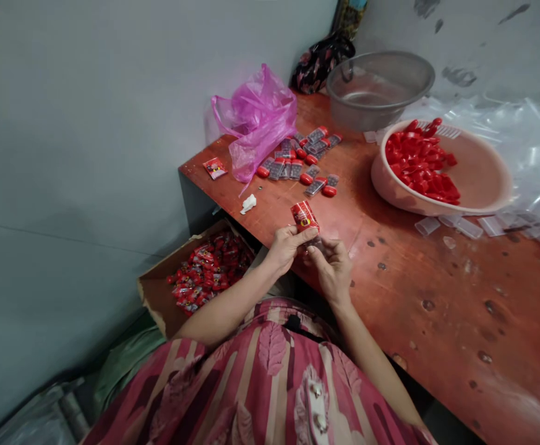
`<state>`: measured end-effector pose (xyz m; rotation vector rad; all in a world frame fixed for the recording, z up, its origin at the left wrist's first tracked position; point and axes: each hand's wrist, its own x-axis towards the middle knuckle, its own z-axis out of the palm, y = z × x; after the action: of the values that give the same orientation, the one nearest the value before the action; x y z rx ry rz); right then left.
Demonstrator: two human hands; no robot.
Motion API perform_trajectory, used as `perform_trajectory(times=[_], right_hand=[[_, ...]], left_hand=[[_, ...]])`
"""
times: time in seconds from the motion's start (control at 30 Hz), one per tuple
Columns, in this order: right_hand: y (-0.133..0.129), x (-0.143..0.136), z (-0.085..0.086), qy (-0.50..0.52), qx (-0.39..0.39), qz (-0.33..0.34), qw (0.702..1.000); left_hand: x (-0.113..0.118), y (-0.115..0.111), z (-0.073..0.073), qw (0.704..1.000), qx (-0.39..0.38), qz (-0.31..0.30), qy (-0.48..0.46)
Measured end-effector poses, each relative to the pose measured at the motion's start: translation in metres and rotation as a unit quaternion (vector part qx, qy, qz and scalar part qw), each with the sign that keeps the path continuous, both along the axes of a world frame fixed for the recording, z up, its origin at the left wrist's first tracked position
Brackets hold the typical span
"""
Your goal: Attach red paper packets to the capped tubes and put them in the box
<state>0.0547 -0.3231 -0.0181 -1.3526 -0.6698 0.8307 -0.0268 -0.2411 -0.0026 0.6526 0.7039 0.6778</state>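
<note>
Just over the near edge of the table, my left hand point(286, 247) is closed on a small red printed packet point(304, 214), thumb across its lower part. My right hand point(335, 271) pinches at the packet's lower end, where a dark, see-through part shows between the fingers. Its exact shape is hidden by them. Beyond my hands lie several small clear containers with red caps and dark contents point(316, 186), some in a loose pile. Another flat red packet point(214, 168) rests near the table's left corner.
A pink plastic bag point(265, 123) and crumpled white scrap point(248, 204) lie on the reddish table point(390, 284). To the right, a pink basin point(483, 179) holds red caps, beside a grey basin point(367, 111) and heaped clear containers point(539, 148). A cardboard box point(153, 296) of red packets stands below left.
</note>
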Motion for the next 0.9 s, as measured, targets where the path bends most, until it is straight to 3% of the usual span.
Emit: perform_trajectory(times=[0.1,0.3,0.5,0.77,0.9], right_hand=[[0.0,0.0,0.0,-0.004,0.003,0.002,1.0],[-0.001,0.002,0.005,0.122,0.007,0.041,0.992],[-0.004,-0.001,0.004,0.012,-0.002,0.01,1.0],[-0.004,-0.001,0.008,0.127,0.019,0.037,0.991],[-0.007,-0.004,0.004,0.012,0.0,-0.011,1.0]], left_hand=[[-0.002,0.002,-0.002,1.0,0.013,-0.009,-0.004],[-0.013,0.012,-0.003,0.989,0.032,-0.14,-0.021],[-0.007,0.006,0.001,0.999,0.02,-0.03,0.014],[-0.014,0.005,0.004,0.988,0.011,-0.151,-0.023],[-0.007,-0.002,0.001,0.996,0.001,-0.084,0.002]])
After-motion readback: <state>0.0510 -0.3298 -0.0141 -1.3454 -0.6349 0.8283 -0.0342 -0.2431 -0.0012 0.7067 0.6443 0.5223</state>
